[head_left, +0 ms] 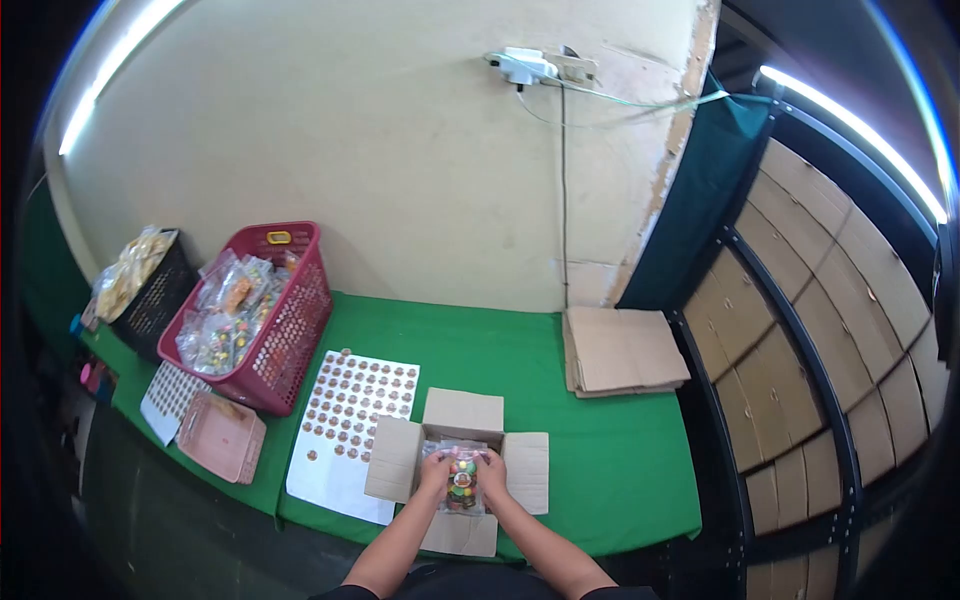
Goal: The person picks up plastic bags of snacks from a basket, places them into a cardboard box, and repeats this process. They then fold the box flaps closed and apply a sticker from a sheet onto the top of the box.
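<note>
A cardboard box point(463, 410) stands with its flaps spread on the green-covered table. Both of my hands are at the box opening, with a clear plastic bag of colourful candies point(462, 495) between them. The bag carries a small round sticker. My left hand point(434, 474) grips its left side and my right hand point(491, 474) its right side, fingers closed on the plastic. Bag and hands hide most of the box's inside; some clear plastic shows behind the bag. Left of the box lies a white sheet of round brown stickers point(345, 420), partly under a flap.
A pink basket point(285, 345) full of filled bags stands at the left, with a black basket point(150, 320), a shallow pink tray point(250, 455) and another sticker sheet point(160, 410) near it. Flattened cardboard point(625, 345) is stacked at the back right. Shelves of boxes point(770, 400) flank the table's right.
</note>
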`<action>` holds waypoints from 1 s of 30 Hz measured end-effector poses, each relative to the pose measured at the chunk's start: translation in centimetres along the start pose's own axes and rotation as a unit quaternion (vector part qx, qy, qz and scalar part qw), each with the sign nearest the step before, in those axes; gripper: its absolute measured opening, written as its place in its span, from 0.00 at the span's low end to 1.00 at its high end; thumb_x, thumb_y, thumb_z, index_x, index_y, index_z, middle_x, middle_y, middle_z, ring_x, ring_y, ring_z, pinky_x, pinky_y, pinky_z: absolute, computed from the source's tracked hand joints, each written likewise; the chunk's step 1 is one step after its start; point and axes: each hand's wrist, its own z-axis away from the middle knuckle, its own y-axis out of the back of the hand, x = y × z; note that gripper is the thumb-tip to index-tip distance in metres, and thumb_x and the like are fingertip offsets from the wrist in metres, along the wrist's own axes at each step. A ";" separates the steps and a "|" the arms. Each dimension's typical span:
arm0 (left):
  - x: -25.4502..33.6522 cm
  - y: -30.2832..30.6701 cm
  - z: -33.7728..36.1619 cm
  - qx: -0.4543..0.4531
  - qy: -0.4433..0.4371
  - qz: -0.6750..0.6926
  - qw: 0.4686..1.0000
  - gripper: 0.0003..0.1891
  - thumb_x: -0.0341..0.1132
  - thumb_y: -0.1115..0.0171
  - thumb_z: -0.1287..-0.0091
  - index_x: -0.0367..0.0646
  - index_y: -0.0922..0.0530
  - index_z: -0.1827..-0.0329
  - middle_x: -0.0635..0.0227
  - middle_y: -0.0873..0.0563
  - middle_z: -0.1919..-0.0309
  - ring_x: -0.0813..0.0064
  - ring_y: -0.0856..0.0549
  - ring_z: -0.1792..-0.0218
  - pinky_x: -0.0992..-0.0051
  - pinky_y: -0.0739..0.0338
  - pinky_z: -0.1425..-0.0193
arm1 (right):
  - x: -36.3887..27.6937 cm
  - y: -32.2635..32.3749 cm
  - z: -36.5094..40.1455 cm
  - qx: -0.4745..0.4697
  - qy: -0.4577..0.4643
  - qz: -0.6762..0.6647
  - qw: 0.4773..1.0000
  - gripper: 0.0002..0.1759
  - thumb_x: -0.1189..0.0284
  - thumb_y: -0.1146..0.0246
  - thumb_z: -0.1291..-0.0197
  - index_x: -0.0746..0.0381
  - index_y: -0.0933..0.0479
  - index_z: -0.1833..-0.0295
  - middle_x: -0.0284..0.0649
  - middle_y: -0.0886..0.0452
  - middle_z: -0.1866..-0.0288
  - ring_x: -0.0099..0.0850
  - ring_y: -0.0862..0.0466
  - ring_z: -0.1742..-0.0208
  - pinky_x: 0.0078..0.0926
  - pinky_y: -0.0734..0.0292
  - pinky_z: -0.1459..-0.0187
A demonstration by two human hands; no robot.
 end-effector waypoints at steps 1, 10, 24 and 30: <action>0.3 -0.4 0.2 0.014 -0.007 0.004 1.000 0.10 0.39 0.36 0.37 0.41 0.22 0.65 0.77 0.24 0.79 0.86 0.29 0.80 0.82 0.32 0.76 | -0.2 0.2 -0.3 -0.005 0.037 0.016 0.999 0.06 0.72 0.40 0.38 0.63 0.21 0.61 0.31 0.21 0.71 0.19 0.25 0.74 0.18 0.31 0.75; 1.3 -3.0 -0.9 0.065 -0.067 0.014 0.996 0.12 0.39 0.33 0.39 0.38 0.19 0.66 0.75 0.20 0.76 0.87 0.27 0.80 0.83 0.32 0.75 | -2.1 2.3 -4.2 -0.091 -0.059 -0.084 0.991 0.10 0.68 0.37 0.39 0.64 0.19 0.65 0.31 0.21 0.77 0.18 0.27 0.79 0.19 0.31 0.79; -0.3 -3.0 -0.7 0.116 -0.087 -0.065 0.987 0.13 0.38 0.39 0.34 0.35 0.16 0.62 0.71 0.16 0.73 0.84 0.23 0.74 0.80 0.28 0.71 | -2.5 4.3 -5.3 -0.139 -0.106 -0.080 0.981 0.11 0.68 0.39 0.38 0.65 0.19 0.65 0.32 0.20 0.75 0.20 0.25 0.78 0.20 0.30 0.75; 0.4 -3.1 -0.8 0.210 -0.153 -0.234 0.937 0.16 0.43 0.40 0.34 0.37 0.16 0.61 0.68 0.15 0.72 0.79 0.20 0.75 0.78 0.26 0.69 | -5.1 3.5 -3.0 0.031 0.358 0.274 0.892 0.20 0.62 0.33 0.45 0.64 0.26 0.52 0.42 0.19 0.67 0.31 0.20 0.68 0.27 0.27 0.67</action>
